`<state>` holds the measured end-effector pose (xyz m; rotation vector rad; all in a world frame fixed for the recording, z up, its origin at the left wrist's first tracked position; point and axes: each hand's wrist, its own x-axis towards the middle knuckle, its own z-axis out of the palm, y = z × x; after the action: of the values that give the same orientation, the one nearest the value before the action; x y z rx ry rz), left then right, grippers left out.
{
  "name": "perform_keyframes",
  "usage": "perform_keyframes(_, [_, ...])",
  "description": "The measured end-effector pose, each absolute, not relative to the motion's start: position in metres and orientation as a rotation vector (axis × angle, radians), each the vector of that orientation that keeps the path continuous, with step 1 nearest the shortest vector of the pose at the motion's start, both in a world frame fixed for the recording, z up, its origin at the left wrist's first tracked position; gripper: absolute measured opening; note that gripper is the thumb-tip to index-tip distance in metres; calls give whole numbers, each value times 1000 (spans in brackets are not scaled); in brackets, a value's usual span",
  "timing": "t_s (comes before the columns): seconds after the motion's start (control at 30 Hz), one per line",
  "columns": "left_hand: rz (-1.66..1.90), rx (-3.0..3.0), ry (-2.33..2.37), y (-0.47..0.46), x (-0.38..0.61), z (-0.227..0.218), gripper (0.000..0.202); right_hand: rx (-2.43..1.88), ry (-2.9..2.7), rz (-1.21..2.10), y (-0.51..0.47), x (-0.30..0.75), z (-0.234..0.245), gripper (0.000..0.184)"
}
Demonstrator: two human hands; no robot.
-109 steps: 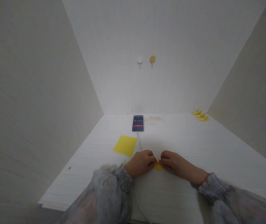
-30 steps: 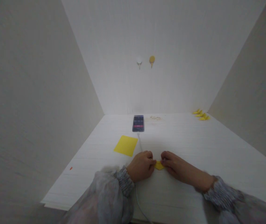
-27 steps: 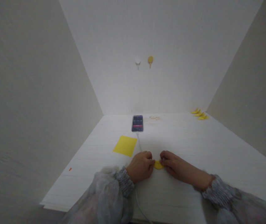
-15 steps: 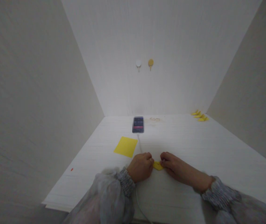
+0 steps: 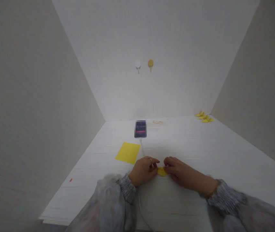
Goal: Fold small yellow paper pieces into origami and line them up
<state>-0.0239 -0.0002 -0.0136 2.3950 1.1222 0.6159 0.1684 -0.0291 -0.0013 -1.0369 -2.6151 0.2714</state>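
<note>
Yellow folded paper [image 5: 161,171], long axis crosswise, blunt point nearward, right hand [image 5: 176,169] pinching, left hand [image 5: 144,171] touching, grip unclear

The left hand [image 5: 144,170], forefinger stretched out, is at the left edge of a folded yellow paper [image 5: 162,171]; the right hand [image 5: 179,172] pinches its right edge. Beyond that paper, to the left, lie a flat yellow sheet [image 5: 128,153] and, farther off, a dark device [image 5: 140,129]; far beyond the paper, to the right, small yellow folded pieces [image 5: 203,117].
</note>
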Motion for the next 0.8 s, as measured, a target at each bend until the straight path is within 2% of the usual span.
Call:
perform_keyframes(0.37, [541,2042,1119,7,-18,-17,31,-1066,-2631,275,-29,167,1,22])
perform_keyframes(0.63, [508,2179,1245,-1,-13,-12,23,-1035,-2611,303,-27,168,-4,22])
perform_keyframes(0.8, [518,2558,1135,-10,-20,-6,24,-1049,-2620,304,-27,168,-3,22])
